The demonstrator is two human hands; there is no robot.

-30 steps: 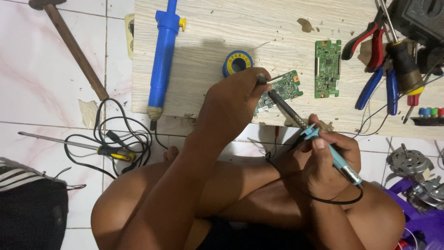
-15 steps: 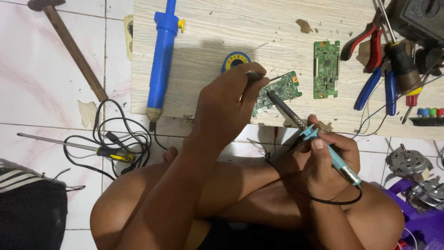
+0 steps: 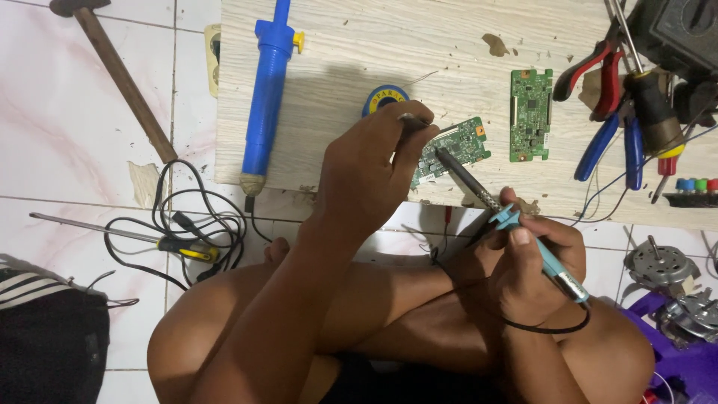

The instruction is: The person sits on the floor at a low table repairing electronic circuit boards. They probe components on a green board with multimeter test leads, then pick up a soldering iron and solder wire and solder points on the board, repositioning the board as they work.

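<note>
A pale wooden worktop point(image 3: 344, 52) lies on a white tiled floor point(image 3: 67, 142). The left hand point(image 3: 370, 168) pinches solder wire point(image 3: 413, 120) over a green board point(image 3: 452, 147) at the worktop's near edge; the right hand point(image 3: 535, 262) grips a soldering iron point(image 3: 508, 217), its tip on the board.

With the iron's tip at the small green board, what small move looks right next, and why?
Probably feed the thin solder wire pinched in the left hand down to the tip of the teal-handled soldering iron, held by the right hand. The tip already rests on the tilted small green circuit board; the wire ends just above.
</note>
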